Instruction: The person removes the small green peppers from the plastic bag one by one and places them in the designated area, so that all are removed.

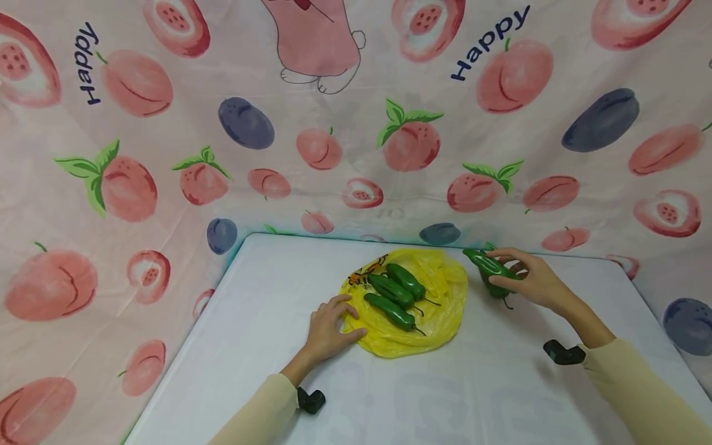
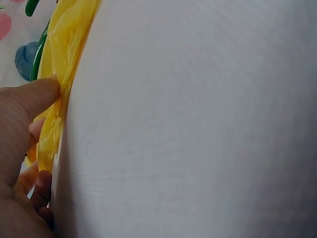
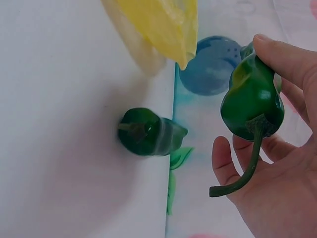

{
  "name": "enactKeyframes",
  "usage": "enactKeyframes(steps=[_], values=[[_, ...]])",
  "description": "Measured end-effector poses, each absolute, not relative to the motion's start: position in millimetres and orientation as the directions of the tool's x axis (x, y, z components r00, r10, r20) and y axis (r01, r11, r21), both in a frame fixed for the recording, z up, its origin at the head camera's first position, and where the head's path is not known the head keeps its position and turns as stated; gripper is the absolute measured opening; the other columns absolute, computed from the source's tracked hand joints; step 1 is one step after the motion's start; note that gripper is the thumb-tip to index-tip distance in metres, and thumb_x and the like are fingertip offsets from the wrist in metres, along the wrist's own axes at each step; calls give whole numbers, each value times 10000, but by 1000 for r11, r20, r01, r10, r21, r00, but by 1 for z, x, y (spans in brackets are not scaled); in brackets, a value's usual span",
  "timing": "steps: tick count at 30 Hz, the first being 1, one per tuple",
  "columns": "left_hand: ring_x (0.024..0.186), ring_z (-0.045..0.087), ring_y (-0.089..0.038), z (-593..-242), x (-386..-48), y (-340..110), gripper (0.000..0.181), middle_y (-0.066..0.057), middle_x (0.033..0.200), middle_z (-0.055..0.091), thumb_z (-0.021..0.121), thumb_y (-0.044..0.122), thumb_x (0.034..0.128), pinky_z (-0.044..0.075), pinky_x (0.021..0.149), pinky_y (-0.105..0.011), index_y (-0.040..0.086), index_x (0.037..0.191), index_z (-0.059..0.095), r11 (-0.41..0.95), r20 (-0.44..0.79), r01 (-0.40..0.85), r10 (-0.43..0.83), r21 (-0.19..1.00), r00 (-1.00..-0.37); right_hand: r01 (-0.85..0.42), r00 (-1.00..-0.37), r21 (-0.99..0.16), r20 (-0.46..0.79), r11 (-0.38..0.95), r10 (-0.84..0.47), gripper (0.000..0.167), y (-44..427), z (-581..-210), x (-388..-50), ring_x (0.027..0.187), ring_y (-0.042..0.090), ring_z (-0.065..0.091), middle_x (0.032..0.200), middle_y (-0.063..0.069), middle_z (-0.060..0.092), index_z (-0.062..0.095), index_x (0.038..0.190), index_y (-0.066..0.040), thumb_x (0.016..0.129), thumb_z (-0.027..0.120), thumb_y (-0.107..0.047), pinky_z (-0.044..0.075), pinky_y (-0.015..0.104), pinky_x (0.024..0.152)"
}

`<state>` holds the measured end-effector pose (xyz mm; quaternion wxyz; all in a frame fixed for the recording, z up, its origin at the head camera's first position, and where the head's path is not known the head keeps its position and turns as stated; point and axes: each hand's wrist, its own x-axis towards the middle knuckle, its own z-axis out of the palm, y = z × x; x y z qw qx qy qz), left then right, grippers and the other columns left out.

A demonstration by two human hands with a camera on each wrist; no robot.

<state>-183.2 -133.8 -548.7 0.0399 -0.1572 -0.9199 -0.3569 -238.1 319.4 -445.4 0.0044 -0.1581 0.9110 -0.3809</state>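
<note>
My right hand (image 1: 536, 281) holds a green pepper (image 1: 486, 262) above the table, right of a yellow plastic bag (image 1: 384, 347). The right wrist view shows the held pepper's curved stem hanging down, with the thumb on its upper side. Below it a second pepper (image 3: 141, 131) lies on the table, partly hidden by the hand in the head view. Three more green peppers (image 1: 390, 312) lie side by side on the bag. At the bag's left edge rests my left hand (image 1: 330, 327), thumb and fingers spread apart, touching the yellow plastic (image 2: 69, 44).
Everything lies on a white-covered table (image 1: 267, 296). A fruit-printed cloth (image 1: 356, 167) rises behind the table's far edge and along its sides. Each wrist carries a black strap piece (image 1: 311, 400).
</note>
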Motion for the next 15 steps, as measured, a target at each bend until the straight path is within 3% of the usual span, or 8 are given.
enactKeyframes(steps=[15], values=[[1195,530,-323,-546,-182,-133,299,-76,1472,546,838,403,846,319,856,-433,209,1020,691,697,180,310,256,647,-950,-239,-969,-692,129,681,-208,542,338,-458,-231,1019,363,593,1259,191,608,576,1406,-157,934,774,-336,535,319,678]])
